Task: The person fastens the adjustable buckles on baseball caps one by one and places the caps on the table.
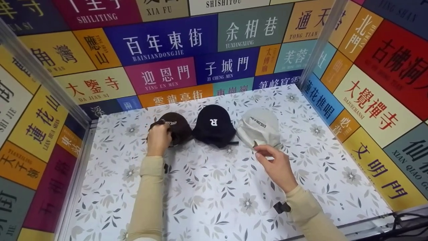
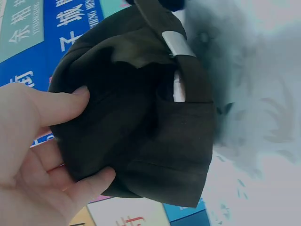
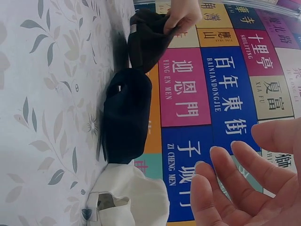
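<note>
In the head view, three baseball caps stand in a row on the table. My left hand (image 1: 159, 139) grips the dark brown cap (image 1: 182, 129) at the left, with the thumb on one face and fingers under it in the left wrist view. That view also shows its back strap (image 2: 196, 80) and a pale buckle (image 2: 178, 43). A black or navy cap (image 1: 214, 129) with a white R sits in the middle. On the right is the off-white cap (image 1: 262, 122). My right hand (image 1: 279, 167) is by its near edge; the right wrist view shows loosely bent fingers (image 3: 235, 174) holding nothing.
A white cloth with a leaf and flower print (image 1: 214, 187) covers the table. Walls of coloured sign panels (image 1: 160, 43) enclose it behind and at both sides. Metal posts (image 1: 321, 43) stand at the corners, and dark cables (image 1: 401, 221) lie at the right front.
</note>
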A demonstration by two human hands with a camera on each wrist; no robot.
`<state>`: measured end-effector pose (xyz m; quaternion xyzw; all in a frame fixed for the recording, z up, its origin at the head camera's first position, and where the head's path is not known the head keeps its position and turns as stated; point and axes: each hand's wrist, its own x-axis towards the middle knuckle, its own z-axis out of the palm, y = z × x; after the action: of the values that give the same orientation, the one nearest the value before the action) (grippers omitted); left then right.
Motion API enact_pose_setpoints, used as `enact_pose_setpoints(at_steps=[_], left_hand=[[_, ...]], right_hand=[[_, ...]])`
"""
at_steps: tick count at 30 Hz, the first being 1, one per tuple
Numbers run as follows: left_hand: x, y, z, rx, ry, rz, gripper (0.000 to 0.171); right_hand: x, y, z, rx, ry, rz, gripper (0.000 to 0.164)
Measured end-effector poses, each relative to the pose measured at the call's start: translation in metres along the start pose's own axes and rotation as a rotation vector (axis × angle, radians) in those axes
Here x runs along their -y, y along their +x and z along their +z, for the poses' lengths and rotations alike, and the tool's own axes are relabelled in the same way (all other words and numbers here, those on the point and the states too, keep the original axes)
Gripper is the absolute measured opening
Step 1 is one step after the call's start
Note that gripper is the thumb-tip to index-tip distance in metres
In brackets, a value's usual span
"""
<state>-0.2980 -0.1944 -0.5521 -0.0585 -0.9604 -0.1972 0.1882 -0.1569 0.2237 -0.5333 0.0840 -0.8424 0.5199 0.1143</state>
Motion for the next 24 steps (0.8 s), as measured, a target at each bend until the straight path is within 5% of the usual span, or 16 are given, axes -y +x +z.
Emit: enact_pose_setpoints(at_steps=[13,24], left_hand=[[0.006,-0.032,0.041,0.066,-0.01,-0.057,0.004],[0.011,-0.037,0.052,0.073,0.016,-0.067,0.007]], right_hand=[[-0.002,-0.002,0.0,0.011,0.006,0.01,0.018],[0.001,0.002,-0.003,0.01,0.01,0.031,0.018]])
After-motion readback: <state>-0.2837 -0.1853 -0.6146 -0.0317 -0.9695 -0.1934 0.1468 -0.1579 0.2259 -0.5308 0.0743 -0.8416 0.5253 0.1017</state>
